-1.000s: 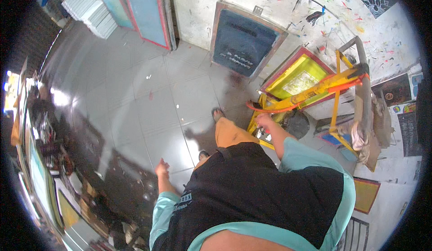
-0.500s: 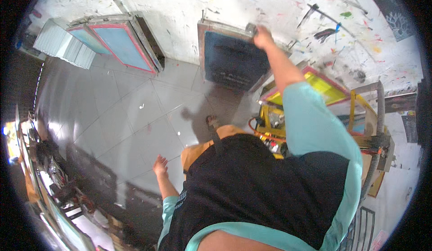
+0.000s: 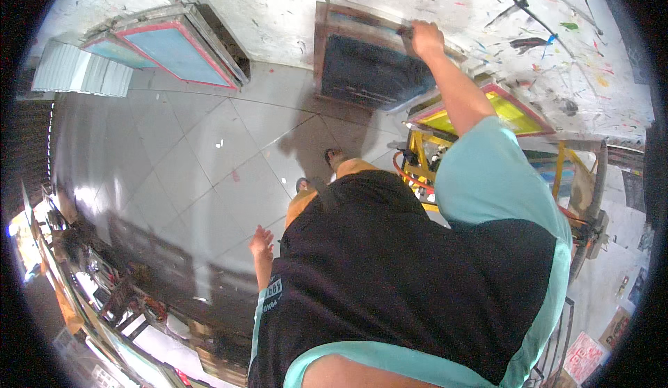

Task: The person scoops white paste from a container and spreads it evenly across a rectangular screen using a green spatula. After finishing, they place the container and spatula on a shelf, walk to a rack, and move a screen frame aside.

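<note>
My right hand [image 3: 426, 38] reaches out to the wall, its fingers closed over the top edge of a dark-meshed screen printing frame [image 3: 372, 68]. The frame has a worn wooden border and stands on the floor, leaning against the wall. Part of its upper edge is hidden by my fingers, and the spot just left of them is blurred. My left hand [image 3: 261, 242] hangs beside my body over the floor, with nothing in it and its fingers apart.
A yellow-meshed frame [image 3: 504, 113] leans right of the dark one, beside a yellow metal stand [image 3: 417, 155] with an orange hose. More frames with pale blue mesh [image 3: 167, 43] and a white corrugated panel [image 3: 80, 71] stand far left. Cluttered shelving [image 3: 132, 304] lines the lower left.
The view has shifted, and more of my feet shows. My right hand has moved rightward along the frame's top edge. My left hand stays low at my side.
</note>
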Available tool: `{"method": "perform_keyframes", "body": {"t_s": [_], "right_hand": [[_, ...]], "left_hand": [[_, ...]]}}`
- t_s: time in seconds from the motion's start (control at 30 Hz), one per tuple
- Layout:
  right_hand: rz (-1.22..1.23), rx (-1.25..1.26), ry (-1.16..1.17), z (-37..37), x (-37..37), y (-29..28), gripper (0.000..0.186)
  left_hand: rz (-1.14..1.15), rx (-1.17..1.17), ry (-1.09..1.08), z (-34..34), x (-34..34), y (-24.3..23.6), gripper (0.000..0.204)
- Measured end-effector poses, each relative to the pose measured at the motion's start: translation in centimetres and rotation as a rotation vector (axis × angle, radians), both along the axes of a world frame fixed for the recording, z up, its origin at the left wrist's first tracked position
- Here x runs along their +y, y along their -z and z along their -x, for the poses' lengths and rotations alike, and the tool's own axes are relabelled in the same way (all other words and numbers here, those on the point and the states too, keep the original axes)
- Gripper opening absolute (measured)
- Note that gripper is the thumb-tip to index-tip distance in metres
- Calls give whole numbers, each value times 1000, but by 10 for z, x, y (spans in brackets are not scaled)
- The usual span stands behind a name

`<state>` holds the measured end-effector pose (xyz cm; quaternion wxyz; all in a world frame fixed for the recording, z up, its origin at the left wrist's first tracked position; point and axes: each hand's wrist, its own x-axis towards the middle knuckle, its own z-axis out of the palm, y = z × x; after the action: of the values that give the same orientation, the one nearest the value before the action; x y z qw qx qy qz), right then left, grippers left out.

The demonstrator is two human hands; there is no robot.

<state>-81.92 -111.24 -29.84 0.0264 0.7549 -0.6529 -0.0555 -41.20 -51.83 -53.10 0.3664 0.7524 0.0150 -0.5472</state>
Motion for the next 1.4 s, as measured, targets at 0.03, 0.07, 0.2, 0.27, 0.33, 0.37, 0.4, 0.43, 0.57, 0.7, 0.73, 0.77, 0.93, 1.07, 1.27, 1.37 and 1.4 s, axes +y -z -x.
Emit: {"method": "perform_keyframes", "body": {"t_s": [0.03, 0.07, 0.2, 0.27, 0.33, 0.37, 0.4, 0.43, 0.57, 0.7, 0.73, 0.77, 0.93, 1.07, 1.27, 1.37, 1.4], "right_hand": [[38, -36, -55, 7, -8, 7, 29], [59, -68, -101, 11, -7, 17, 27], [222, -168, -256, 15, 10, 31, 25], [307, -212, -290, 12, 26, 26, 25], [319, -252, -299, 9, 32, 23, 25], [290, -268, -291, 9, 34, 19, 24], [260, -284, -284, 10, 36, 19, 24], [253, -340, -321, 15, 38, 23, 22], [-1, -383, -330, 28, 45, 29, 21], [-248, -356, -401, 29, 53, 28, 23], [-297, -344, -428, 26, 59, 22, 24], [-333, -307, -439, 25, 65, 19, 25], [-513, -126, -516, 12, 91, 7, 32], [-509, 13, -561, 3, 113, -2, 35], [-502, 97, -685, -7, 130, -9, 32], [-528, 158, -770, -8, 131, 3, 30], [-537, 192, -799, -8, 132, 6, 30]], "left_hand": [[34, -11, 39, -9, -2, 7, 50], [-2, -15, 29, -14, -14, -6, 48], [-144, 9, -27, 12, -75, -75, 38], [-175, -236, 497, 12, -99, -71, 37], [-215, -477, 1020, 10, -110, -68, 37], [-235, -590, 1286, 11, -110, -67, 37], [-250, -698, 1551, 13, -110, -66, 37], [-135, -567, 1219, 18, -107, -64, 33], [112, -336, 555, 7, -90, -18, 25], [40, -372, 434, 9, -88, -13, 26], [-5, -331, 289, 13, -88, -17, 27], [-4, -302, 276, 14, -88, -20, 26], [-160, -139, 23, 33, -79, -27, 24], [-179, -154, 80, 47, -75, -35, 24], [14, -219, 231, 62, -39, -21, 26], [50, -190, 138, 80, -31, -33, 29], [22, -237, 161, 89, -35, -44, 30]]}}
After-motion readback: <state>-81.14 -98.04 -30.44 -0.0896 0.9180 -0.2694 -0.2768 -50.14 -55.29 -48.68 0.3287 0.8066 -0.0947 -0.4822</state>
